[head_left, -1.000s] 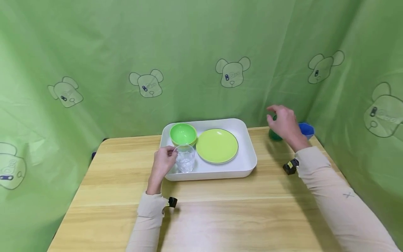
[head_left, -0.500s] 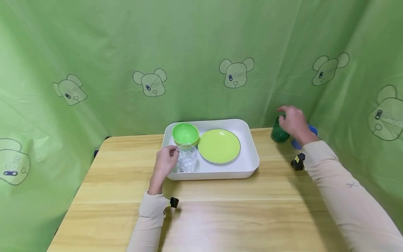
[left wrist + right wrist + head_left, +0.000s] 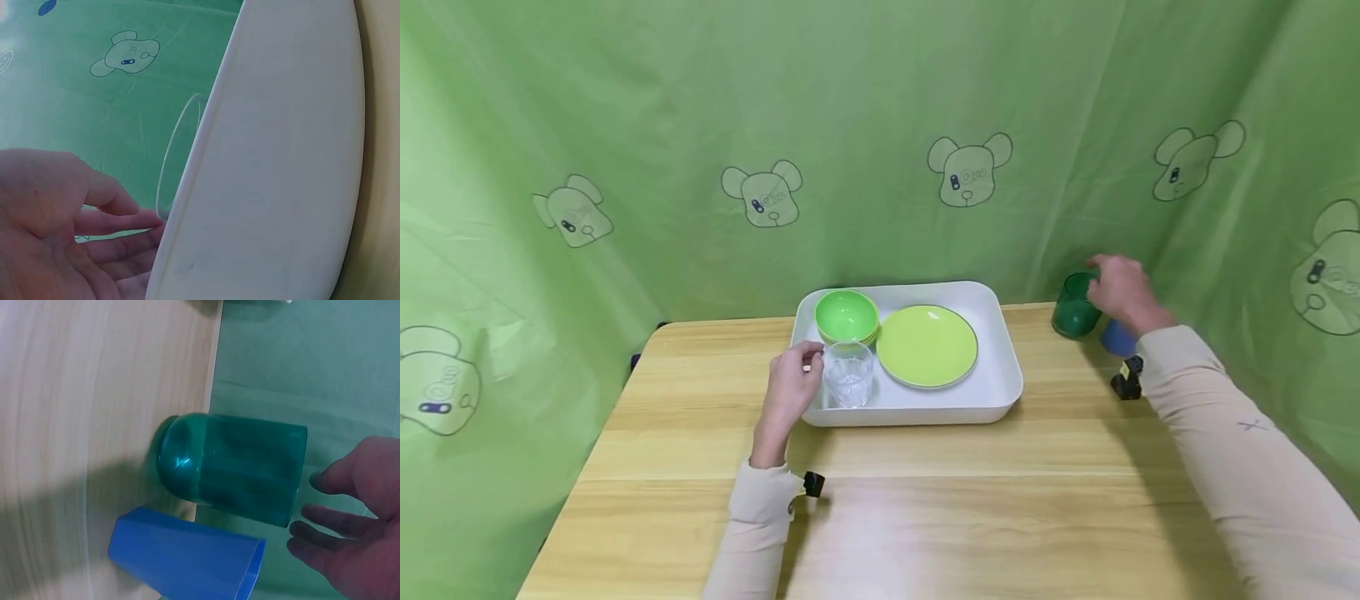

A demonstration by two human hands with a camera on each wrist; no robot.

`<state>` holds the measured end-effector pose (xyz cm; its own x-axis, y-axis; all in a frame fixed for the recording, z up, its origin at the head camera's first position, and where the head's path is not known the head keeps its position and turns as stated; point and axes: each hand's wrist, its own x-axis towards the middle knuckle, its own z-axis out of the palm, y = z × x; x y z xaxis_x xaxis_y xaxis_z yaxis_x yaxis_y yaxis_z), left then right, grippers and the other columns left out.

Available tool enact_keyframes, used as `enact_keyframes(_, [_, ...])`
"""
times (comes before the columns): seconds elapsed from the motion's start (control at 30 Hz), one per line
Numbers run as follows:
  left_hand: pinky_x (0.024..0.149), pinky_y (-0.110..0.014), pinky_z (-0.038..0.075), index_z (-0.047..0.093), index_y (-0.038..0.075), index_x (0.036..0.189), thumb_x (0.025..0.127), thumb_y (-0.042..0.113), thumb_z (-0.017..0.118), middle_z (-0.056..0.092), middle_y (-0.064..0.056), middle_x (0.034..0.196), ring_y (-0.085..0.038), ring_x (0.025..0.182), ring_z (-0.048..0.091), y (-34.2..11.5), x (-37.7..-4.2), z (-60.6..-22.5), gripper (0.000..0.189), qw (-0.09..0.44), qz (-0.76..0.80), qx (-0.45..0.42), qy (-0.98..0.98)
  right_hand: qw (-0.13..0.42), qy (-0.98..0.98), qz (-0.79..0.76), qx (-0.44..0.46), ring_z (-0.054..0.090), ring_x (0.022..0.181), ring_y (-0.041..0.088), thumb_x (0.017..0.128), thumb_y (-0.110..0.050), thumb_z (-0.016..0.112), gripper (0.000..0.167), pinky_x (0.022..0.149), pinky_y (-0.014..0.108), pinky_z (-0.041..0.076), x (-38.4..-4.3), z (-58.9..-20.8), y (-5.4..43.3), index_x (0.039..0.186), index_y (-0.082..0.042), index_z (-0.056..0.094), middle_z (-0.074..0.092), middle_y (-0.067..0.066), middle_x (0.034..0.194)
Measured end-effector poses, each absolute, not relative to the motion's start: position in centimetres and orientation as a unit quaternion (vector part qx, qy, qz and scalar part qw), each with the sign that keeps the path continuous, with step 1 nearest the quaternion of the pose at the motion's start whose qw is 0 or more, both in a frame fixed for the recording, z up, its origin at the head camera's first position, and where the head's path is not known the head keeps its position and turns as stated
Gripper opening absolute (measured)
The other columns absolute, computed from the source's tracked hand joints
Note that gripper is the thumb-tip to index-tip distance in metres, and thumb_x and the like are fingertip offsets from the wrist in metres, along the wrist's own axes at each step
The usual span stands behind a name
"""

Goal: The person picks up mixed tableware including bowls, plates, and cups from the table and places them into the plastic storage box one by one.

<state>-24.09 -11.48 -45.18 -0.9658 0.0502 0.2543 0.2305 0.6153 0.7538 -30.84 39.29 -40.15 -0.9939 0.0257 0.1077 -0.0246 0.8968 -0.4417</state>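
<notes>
In the head view a clear glass [image 3: 848, 377] stands in the front left of a white tray [image 3: 917, 416]. My left hand [image 3: 792, 379] is beside it, fingertips right at its rim. From the left wrist view, the tray wall hides most of the glass [image 3: 167, 156] and some of my finger ends; thumb and index finger are not closed round it. On the right, my right hand [image 3: 1123, 287] hovers with bent, spread fingers next to the rim of a green see-through cup [image 3: 244, 469]. A blue angular cup [image 3: 187, 553] stands beside that one, partly under my hand.
Stacked green bowls [image 3: 847, 317] and a yellow-green plate [image 3: 927, 346] sit in the tray behind and right of the glass. The wooden table [image 3: 925, 517] ends at the back against a green curtain [image 3: 865, 100] with bear-head prints.
My right hand has moved right, from over the green cup toward the blue cup, uncovering the green one. My left hand stays at the glass; the whole head view has shifted slightly.
</notes>
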Motion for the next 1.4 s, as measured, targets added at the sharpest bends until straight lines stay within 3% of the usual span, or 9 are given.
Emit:
enact_keyframes(0.2, [0.083,-0.043,0.060,0.071,-0.009,0.113,0.095,-0.005,0.057,0.071,-0.023,0.103,-0.035,0.094,0.070,-11.9,-23.9,-45.1,0.023,0.164,-0.426,-0.088,-0.886,0.046,-0.971,0.235,-0.010,0.051,0.054,0.024,0.093,0.002,0.049,0.048,0.047,0.036,0.047,-30.9,-40.6,39.7,0.140,0.013,0.047,0.054,0.033,0.102])
enact_keyframes(0.37, [0.089,-0.048,0.055,0.071,-0.009,0.112,0.093,-0.006,0.058,0.070,-0.023,0.104,-0.037,0.097,0.066,-12.3,-23.8,-45.2,0.023,0.188,-0.408,-0.087,-0.889,0.032,-0.971,0.237,-0.020,0.052,0.054,0.024,0.093,0.003,0.048,0.051,0.048,0.036,0.048,-31.0,-41.1,40.4,0.143,0.014,0.044,0.052,0.038,0.110])
enact_keyframes(0.57, [0.095,-0.051,0.048,0.069,-0.007,0.119,0.095,-0.001,0.061,0.066,-0.025,0.113,-0.040,0.106,0.060,-12.7,-23.9,-45.6,0.027,0.174,-0.399,-0.061,-0.898,0.024,-0.971,0.236,-0.033,0.050,0.052,0.024,0.090,0.005,0.048,0.055,0.046,0.037,0.046,-31.1,-41.5,40.8,0.144,0.013,0.043,0.054,0.039,0.107])
enact_keyframes(0.73, [0.098,-0.052,0.047,0.063,-0.008,0.129,0.097,0.003,0.060,0.061,-0.026,0.119,-0.042,0.113,0.055,-13.2,-24.0,-46.0,0.034,0.158,-0.381,-0.026,-0.911,0.028,-0.973,0.227,-0.039,0.055,0.062,0.030,0.086,0.008,0.050,0.056,0.051,0.039,0.047,-31.1,-41.5,40.9,0.142,0.014,0.046,0.052,0.044,0.117])
enact_keyframes(0.87, [0.095,-0.053,0.048,0.055,-0.012,0.134,0.099,0.006,0.059,0.058,-0.029,0.118,-0.044,0.110,0.054,-13.5,-24.0,-46.4,0.040,0.136,-0.358,-0.009,-0.924,0.034,-0.973,0.224,-0.040,0.056,0.066,0.034,0.084,0.010,0.050,0.056,0.053,0.040,0.049,-31.1,-41.4,40.9,0.140,0.015,0.048,0.051,0.045,0.120])
enact_keyframes(1.17, [0.085,-0.051,0.054,0.061,-0.014,0.124,0.099,0.002,0.055,0.061,-0.027,0.106,-0.041,0.097,0.061,-14.2,-24.2,-46.9,0.031,0.123,-0.330,-0.018,-0.936,0.068,-0.976,0.205,-0.036,0.055,0.092,0.049,0.083,0.009,0.048,0.049,0.071,0.055,0.049,-31.2,-41.6,41.0,0.130,0.019,0.055,0.054,0.046,0.123])
enact_keyframes(1.4, [0.089,-0.051,0.055,0.061,-0.010,0.124,0.103,0.008,0.052,0.063,-0.026,0.111,-0.040,0.103,0.063,-14.9,-24.4,-47.2,0.029,0.086,-0.294,-0.031,-0.951,0.096,-0.973,0.205,-0.038,0.057,0.094,0.050,0.089,0.005,0.046,0.040,0.073,0.056,0.048,-31.6,-42.2,41.1,0.124,0.015,0.062,0.059,0.042,0.119])
